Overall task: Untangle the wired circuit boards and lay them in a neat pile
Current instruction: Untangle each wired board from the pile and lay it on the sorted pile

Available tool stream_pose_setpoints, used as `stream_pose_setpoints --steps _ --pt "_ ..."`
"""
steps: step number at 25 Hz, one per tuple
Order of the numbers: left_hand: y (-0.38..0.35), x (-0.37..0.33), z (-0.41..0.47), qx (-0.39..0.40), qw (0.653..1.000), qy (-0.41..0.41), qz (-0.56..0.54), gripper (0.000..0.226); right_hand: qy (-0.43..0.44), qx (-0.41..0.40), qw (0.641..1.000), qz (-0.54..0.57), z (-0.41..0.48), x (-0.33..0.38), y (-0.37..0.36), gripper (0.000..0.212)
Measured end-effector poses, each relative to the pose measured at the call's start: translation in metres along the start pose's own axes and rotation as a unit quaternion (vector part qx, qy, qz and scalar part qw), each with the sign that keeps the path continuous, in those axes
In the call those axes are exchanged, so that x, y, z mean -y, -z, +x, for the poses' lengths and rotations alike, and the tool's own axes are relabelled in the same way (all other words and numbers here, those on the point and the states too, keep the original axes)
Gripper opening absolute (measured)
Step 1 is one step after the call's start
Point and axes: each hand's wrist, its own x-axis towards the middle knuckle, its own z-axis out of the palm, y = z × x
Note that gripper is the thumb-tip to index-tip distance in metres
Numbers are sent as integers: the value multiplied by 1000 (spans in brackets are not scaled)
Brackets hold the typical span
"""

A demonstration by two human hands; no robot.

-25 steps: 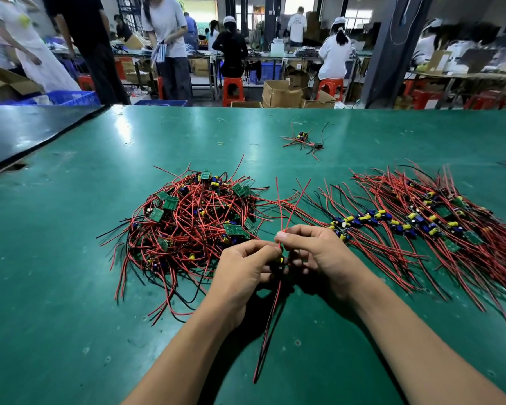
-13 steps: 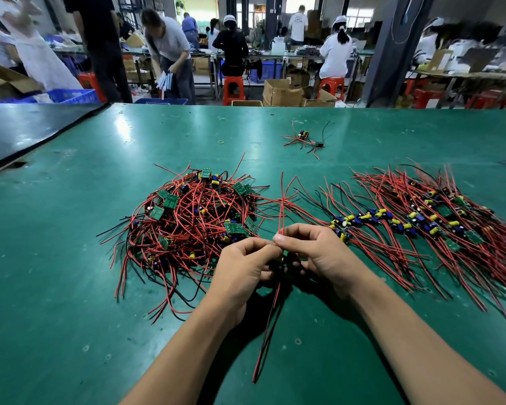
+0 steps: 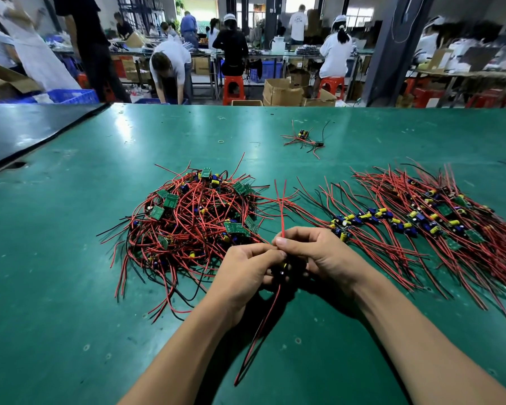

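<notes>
The board (image 3: 281, 268) sits low between the two hands, mostly hidden by the fingers, with only a dark body and a speck of yellow showing. Its upper leads (image 3: 281, 211) rise toward twelve o'clock; a second ago they splayed in a wide V, and now they stand nearly side by side. The hands have hardly moved, so the change looks like the wires being stroked straight. I judge this board is already free of the tangle and is being tidied before it is laid down. Its lower leads (image 3: 260, 331) trail toward six o'clock across the table (image 3: 70, 287). The right hand (image 3: 319, 255) pinches the upper leads between thumb and forefinger just above the board. The left hand (image 3: 243, 276) is curled round the board from the nine o'clock side, its fingertips meeting the right's. The tangle (image 3: 193, 223) lies just beyond the left hand at ten o'clock, still large. The laid-out row (image 3: 421, 223) begins just beside the right hand and stretches toward two o'clock. A small stray bunch (image 3: 303, 138) lies well apart at twelve o'clock.
</notes>
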Motion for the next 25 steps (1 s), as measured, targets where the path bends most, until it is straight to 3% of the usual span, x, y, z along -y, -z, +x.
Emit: stream_pose_setpoints --steps 3,6,9,11,16,20,25 --pt "1 0 1 -11 1000 -5 -4 19 48 -89 995 17 4 2 -4 12" --pt "-1 2 1 -6 1000 -12 26 19 100 -190 974 70 12 6 0 20" --pt "-2 3 1 -3 999 -13 32 18 121 -238 956 120 14 11 3 19" --pt "-2 3 1 1 999 -13 31 16 102 -232 952 174 12 15 5 14" --pt "-3 2 0 0 999 -16 33 15 10 -128 922 365 5 29 10 21" --pt "-2 3 1 -9 999 -21 39 16 14 -129 926 354 2 32 10 21" --pt "-1 4 -1 1 998 -16 53 16 0 -143 904 403 3 31 15 22"
